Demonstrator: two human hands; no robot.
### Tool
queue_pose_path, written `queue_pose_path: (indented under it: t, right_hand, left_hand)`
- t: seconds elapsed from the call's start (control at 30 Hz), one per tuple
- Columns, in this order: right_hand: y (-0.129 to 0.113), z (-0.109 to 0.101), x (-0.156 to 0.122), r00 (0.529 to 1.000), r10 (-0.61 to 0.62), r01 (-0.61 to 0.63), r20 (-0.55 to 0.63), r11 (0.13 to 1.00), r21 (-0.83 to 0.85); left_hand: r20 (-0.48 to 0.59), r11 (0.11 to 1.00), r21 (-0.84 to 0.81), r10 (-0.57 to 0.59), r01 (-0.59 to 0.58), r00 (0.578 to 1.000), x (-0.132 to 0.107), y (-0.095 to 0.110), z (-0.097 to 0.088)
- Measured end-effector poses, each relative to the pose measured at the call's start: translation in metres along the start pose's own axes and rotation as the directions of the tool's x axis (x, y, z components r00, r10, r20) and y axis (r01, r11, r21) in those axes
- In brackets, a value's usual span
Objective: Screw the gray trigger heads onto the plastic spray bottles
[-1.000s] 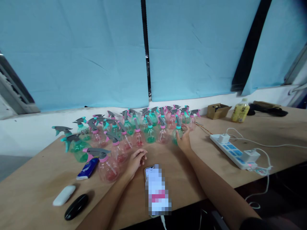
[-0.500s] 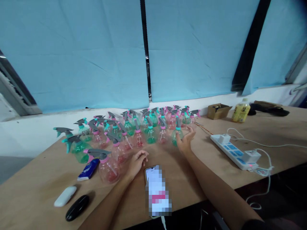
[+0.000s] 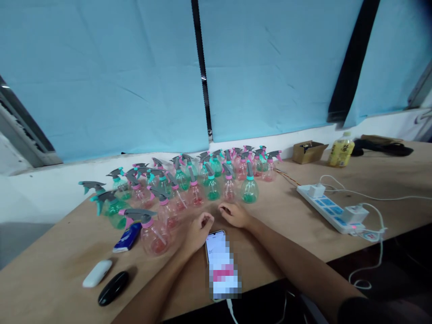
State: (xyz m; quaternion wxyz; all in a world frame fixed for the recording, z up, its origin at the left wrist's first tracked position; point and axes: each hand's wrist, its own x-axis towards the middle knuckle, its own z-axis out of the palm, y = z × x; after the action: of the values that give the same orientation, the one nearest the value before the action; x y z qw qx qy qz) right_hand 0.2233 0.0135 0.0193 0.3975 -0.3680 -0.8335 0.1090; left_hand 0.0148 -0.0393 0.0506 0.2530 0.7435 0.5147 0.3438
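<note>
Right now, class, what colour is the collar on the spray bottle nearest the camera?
Pink: the collar of that spray bottle shows best in the head view.

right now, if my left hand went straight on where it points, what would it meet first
Probably your bare right hand, just ahead of your left hand, though depth is unclear.

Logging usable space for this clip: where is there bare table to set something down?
Bare table lies between the right hand and power strip, and between the yellow bottle and white cable. Crowded: among the spray bottles before the wall.
</note>
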Motion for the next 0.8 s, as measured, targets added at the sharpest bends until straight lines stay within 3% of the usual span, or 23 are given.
queue_pose_path:
  t: [0.1, 0.17, 0.27, 0.37, 0.5, 0.57, 0.6, 0.67, 0.8]
  right_hand:
    - [0.001, 0.006, 0.002, 0.995, -0.085, 0.085, 0.043, 0.996, 0.013]
    - [0.002, 0.008, 0.003, 0.993, -0.099, 0.098, 0.062, 0.995, 0.016]
    - [0.004, 0.008, 0.003, 0.994, -0.092, 0.09, 0.066, 0.996, 0.022]
    - [0.005, 0.007, 0.002, 0.993, -0.084, 0.083, 0.079, 0.996, 0.026]
    - [0.005, 0.007, 0.001, 0.995, -0.071, 0.069, 0.071, 0.997, 0.031]
    - [0.004, 0.006, 0.002, 0.995, -0.077, 0.074, 0.064, 0.996, 0.042]
    - [0.003, 0.006, 0.002, 0.995, -0.078, 0.075, 0.061, 0.996, 0.051]
    - [0.001, 0.005, 0.003, 0.996, -0.07, 0.066, 0.058, 0.995, 0.07]
    - [-0.001, 0.003, 0.004, 0.997, -0.036, 0.03, 0.062, 0.996, 0.086]
  left_hand:
    - [-0.03, 0.99, 0.136, 0.035, -0.03, 0.999, -0.005, 0.012, -0.006]
    - [-0.053, 0.93, 0.345, 0.157, -0.13, 0.986, -0.01, 0.023, -0.016]
    - [0.043, 0.623, 0.684, 0.484, -0.379, 0.874, -0.018, 0.046, -0.043]
    - [0.053, 0.385, 0.844, 0.633, -0.373, 0.773, -0.025, 0.068, -0.085]
    - [0.087, 0.268, 0.896, 0.678, -0.355, 0.73, -0.029, 0.079, -0.158]
    - [0.232, 0.182, 0.872, 0.663, -0.454, 0.712, -0.031, 0.072, -0.194]
    - [0.293, 0.147, 0.859, 0.646, -0.491, 0.705, -0.032, 0.066, -0.209]
    - [0.34, 0.168, 0.842, 0.573, -0.513, 0.746, -0.035, 0.05, -0.232]
    - [0.25, 0.32, 0.835, 0.504, -0.448, 0.827, -0.04, 0.017, -0.246]
